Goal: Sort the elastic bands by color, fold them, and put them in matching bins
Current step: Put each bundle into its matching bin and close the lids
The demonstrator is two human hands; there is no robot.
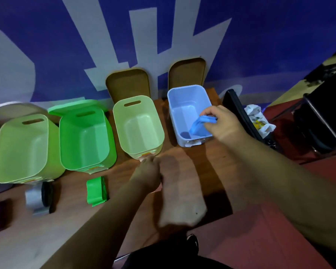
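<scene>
Clearly the blue band (199, 126) is soft and nearly weightless: it hangs limp in a loose fold from the right hand (221, 123), whose fingers pinch its upper end over the near right rim of the blue bin (184, 87), at the far right corner of the bench (202, 162). Its lower end already dips inside the bin. Being thin and stretchy, it probably wants to spring open once let go, so the best hold is at the folded end, with every layer pinched together, and it should be lowered rather than dropped. It looks neither fragile nor likely to slip.

The left hand (146, 172) sits at mid-bench, just in front of the pale green bin (138, 131), its fingers curled. Something pinkish shows beneath it, but whether the fingers grip it cannot be told. A folded green band (96, 191) lies flat before the bright green bin (81, 140), toward the near edge, apart from both hands
</scene>
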